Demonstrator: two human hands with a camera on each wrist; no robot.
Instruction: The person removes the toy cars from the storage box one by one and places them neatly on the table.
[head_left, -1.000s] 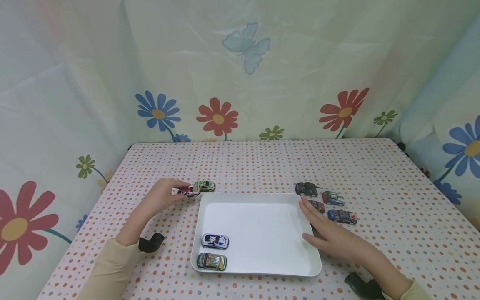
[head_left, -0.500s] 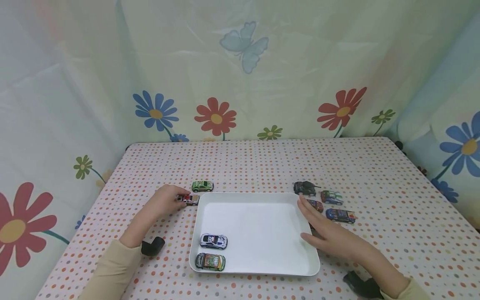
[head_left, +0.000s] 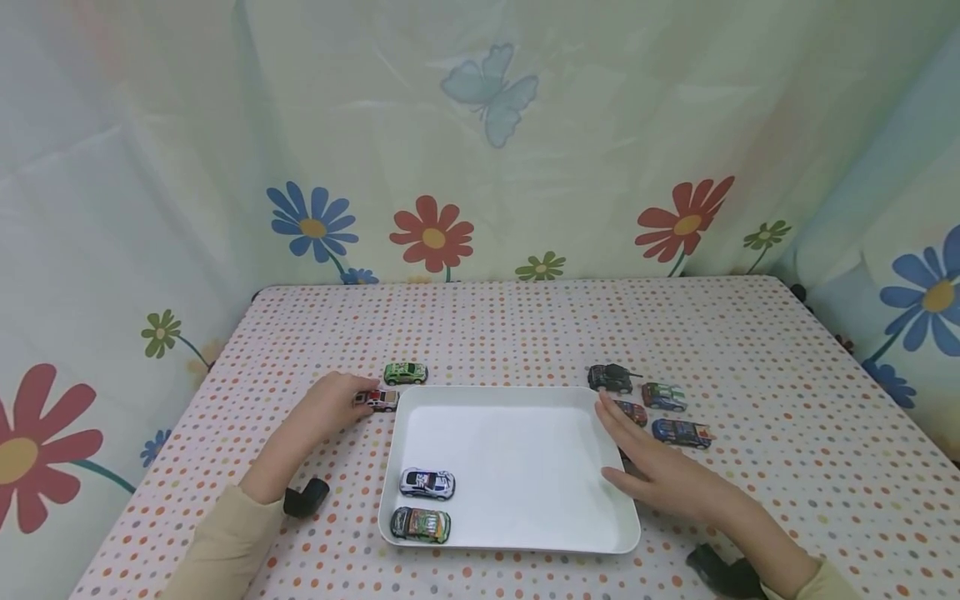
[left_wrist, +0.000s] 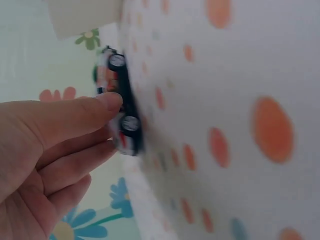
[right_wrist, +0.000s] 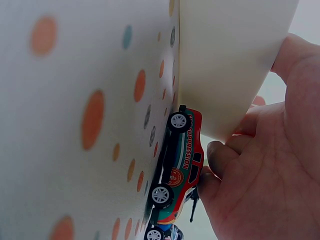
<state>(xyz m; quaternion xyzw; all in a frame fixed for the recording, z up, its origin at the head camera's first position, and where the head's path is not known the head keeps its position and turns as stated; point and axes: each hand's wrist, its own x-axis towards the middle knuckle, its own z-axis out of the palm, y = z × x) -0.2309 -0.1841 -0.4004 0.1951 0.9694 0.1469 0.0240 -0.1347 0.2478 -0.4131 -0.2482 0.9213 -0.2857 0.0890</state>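
Observation:
My left hand [head_left: 330, 404] pinches a small white and red toy pickup truck [head_left: 381, 400] between thumb and fingers, just outside the tray's left far corner. In the left wrist view, the thumb lies across the side of the toy truck [left_wrist: 120, 107], whose wheels are near the dotted cloth. A white rectangular tray [head_left: 517, 467] stands in the middle. My right hand [head_left: 660, 471] rests along its right rim with fingers extended. Under that hand, a red and green toy car [right_wrist: 181, 165] stands beside the tray, partly hidden in the head view.
Inside the tray are a white toy car [head_left: 427, 483] and a green-orange toy car [head_left: 422, 525]. A green toy car [head_left: 406, 373] stands behind the held one. Right of the tray are a black toy tank [head_left: 611, 377], a green-blue car [head_left: 664, 397] and a blue car [head_left: 681, 432].
My left hand has moved the toy pickup truck slightly toward me, away from the green toy car to the tray's left corner, then stayed almost still. My right hand has stayed at the tray.

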